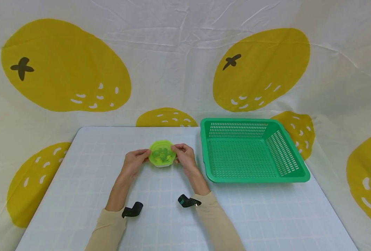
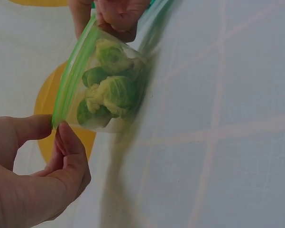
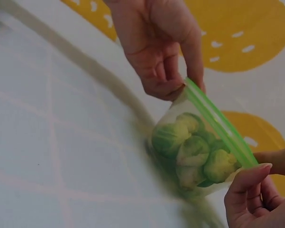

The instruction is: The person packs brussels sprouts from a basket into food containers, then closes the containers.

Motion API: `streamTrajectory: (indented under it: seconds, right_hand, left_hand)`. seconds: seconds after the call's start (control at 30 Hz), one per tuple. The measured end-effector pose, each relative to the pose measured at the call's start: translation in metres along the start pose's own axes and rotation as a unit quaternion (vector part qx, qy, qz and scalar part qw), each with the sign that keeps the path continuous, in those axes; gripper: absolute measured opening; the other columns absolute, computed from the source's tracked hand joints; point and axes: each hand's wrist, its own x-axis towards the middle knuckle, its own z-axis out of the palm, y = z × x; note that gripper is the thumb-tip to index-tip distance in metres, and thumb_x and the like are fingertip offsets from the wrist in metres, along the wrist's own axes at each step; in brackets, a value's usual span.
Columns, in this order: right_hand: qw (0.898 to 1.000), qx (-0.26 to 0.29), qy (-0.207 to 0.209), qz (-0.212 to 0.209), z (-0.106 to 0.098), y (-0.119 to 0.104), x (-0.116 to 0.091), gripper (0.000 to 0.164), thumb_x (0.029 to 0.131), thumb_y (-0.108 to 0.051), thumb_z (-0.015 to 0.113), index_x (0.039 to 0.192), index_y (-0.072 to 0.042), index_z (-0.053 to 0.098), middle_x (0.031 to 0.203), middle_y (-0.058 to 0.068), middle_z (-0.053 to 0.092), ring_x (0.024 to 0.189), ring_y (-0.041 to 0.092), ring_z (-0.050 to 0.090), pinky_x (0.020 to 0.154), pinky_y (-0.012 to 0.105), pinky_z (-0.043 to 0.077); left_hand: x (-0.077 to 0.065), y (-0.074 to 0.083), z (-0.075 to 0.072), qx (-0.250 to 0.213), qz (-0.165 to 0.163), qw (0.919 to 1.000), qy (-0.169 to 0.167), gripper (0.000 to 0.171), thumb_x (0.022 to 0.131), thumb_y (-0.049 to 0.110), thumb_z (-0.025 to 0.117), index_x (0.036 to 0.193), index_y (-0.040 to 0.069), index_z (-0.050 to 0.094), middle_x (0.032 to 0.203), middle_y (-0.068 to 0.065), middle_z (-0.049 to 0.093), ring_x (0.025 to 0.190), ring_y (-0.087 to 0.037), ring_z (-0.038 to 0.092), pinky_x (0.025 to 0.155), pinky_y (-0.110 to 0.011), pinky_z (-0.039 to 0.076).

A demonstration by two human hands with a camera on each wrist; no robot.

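A small clear plastic tub with a translucent lime-green lid (image 1: 162, 148) is between my two hands over the middle of the table. Through its clear wall in the left wrist view, several Brussels sprouts (image 2: 117, 95) show inside. My left hand (image 1: 133, 162) pinches the left edge of the lid between thumb and fingers. At the opposite edge, my right hand (image 1: 186, 157) pinches the rim in the same way. The lid covers the tub's mouth, its green rim (image 3: 223, 126) seen side-on in the right wrist view.
A green slotted plastic basket (image 1: 242, 158) stands on the right side of the table, close to my right hand. The table (image 1: 78, 195) has a pale checked cover. Behind it hangs a white cloth (image 1: 172, 69) printed with yellow fruit.
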Motion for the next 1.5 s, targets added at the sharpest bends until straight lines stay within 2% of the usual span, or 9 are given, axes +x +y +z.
streamTrajectory:
  seconds: [0.3, 0.53, 0.67, 0.77, 0.93, 1.07, 1.27, 1.4, 1.5]
  right_hand:
    - [1.0, -0.008, 0.019, 0.006, 0.005, 0.0, 0.0, 0.017, 0.096, -0.017, 0.074, 0.105, -0.003, 0.07, 0.088, 0.001, 0.065, 0.063, 0.012, 0.055, 0.051, 0.022, 0.047]
    - [1.0, -0.025, 0.01, -0.001, 0.001, 0.001, 0.002, 0.019, 0.098, -0.021, 0.072, 0.107, -0.004, 0.068, 0.092, 0.002, 0.065, 0.065, 0.012, 0.054, 0.054, 0.023, 0.048]
    - [0.999, -0.033, 0.006, -0.007, 0.001, 0.001, 0.004, 0.025, 0.098, -0.023, 0.072, 0.114, -0.003, 0.069, 0.096, 0.002, 0.066, 0.066, 0.011, 0.053, 0.056, 0.023, 0.047]
    - [0.999, -0.045, 0.006, -0.01, 0.002, 0.001, 0.006, 0.03, 0.098, -0.027, 0.072, 0.117, -0.003, 0.071, 0.099, 0.002, 0.067, 0.068, 0.01, 0.052, 0.058, 0.026, 0.046]
    - [0.998, -0.06, 0.008, -0.018, 0.005, 0.001, 0.01, 0.028, 0.099, -0.03, 0.071, 0.113, -0.006, 0.075, 0.097, 0.001, 0.066, 0.069, 0.009, 0.052, 0.056, 0.025, 0.045]
    - [0.998, -0.057, 0.005, -0.038, 0.006, 0.001, 0.012, 0.025, 0.099, -0.028, 0.071, 0.108, -0.005, 0.076, 0.097, 0.002, 0.063, 0.064, 0.009, 0.05, 0.053, 0.022, 0.043]
    - [0.998, -0.053, 0.007, -0.044, 0.007, 0.0, 0.012, 0.022, 0.099, -0.024, 0.072, 0.105, -0.003, 0.075, 0.099, 0.004, 0.062, 0.059, 0.01, 0.048, 0.051, 0.023, 0.044]
    - [0.998, -0.052, 0.014, -0.039, 0.008, 0.0, 0.013, 0.021, 0.099, -0.023, 0.072, 0.104, -0.003, 0.075, 0.1, 0.004, 0.062, 0.059, 0.01, 0.047, 0.051, 0.023, 0.043]
    - [0.998, -0.049, 0.022, -0.038, 0.01, 0.0, 0.013, 0.019, 0.098, -0.021, 0.072, 0.103, -0.003, 0.074, 0.098, 0.003, 0.062, 0.06, 0.01, 0.048, 0.05, 0.024, 0.042]
  left_hand:
    - [-0.001, -0.002, -0.001, 0.004, 0.003, 0.9999, 0.013, 0.043, 0.099, 0.022, 0.072, 0.13, -0.008, 0.065, 0.115, -0.014, 0.073, 0.08, -0.005, 0.068, 0.087, -0.02, 0.054]
    - [-0.002, -0.002, 0.0, -0.027, 0.016, 0.9994, -0.015, 0.044, 0.102, 0.019, 0.067, 0.135, -0.011, 0.06, 0.123, -0.017, 0.068, 0.083, -0.004, 0.065, 0.085, -0.019, 0.055]
    - [0.0, 0.0, 0.002, -0.055, -0.006, 0.9982, -0.025, 0.046, 0.103, 0.019, 0.065, 0.138, -0.01, 0.057, 0.126, -0.013, 0.062, 0.088, -0.006, 0.061, 0.089, -0.023, 0.054]
    - [0.003, 0.003, 0.003, -0.056, -0.021, 0.998, -0.019, 0.047, 0.103, 0.023, 0.065, 0.138, -0.008, 0.058, 0.127, -0.012, 0.061, 0.089, -0.008, 0.06, 0.09, -0.023, 0.054]
    - [0.01, 0.003, 0.004, -0.028, -0.023, 0.9993, -0.004, 0.052, 0.1, 0.032, 0.07, 0.137, -0.004, 0.062, 0.134, -0.013, 0.061, 0.098, -0.01, 0.059, 0.083, -0.016, 0.052]
    - [0.015, 0.005, 0.003, -0.062, -0.039, 0.9972, -0.015, 0.053, 0.099, 0.029, 0.072, 0.14, -0.003, 0.06, 0.141, -0.013, 0.058, 0.11, -0.012, 0.056, 0.086, -0.014, 0.052]
    - [0.018, 0.008, 0.002, -0.086, -0.061, 0.9943, -0.016, 0.05, 0.097, 0.022, 0.074, 0.139, -0.003, 0.061, 0.131, -0.008, 0.064, 0.101, -0.007, 0.059, 0.083, -0.014, 0.053]
    - [0.019, 0.009, 0.004, -0.084, -0.055, 0.9949, 0.0, 0.047, 0.097, 0.019, 0.074, 0.136, -0.005, 0.063, 0.126, -0.008, 0.066, 0.096, -0.007, 0.06, 0.079, -0.014, 0.053]
    - [0.019, 0.01, 0.006, -0.079, -0.052, 0.9955, 0.008, 0.047, 0.097, 0.019, 0.074, 0.135, -0.006, 0.063, 0.131, -0.011, 0.064, 0.1, -0.008, 0.059, 0.08, -0.014, 0.052]
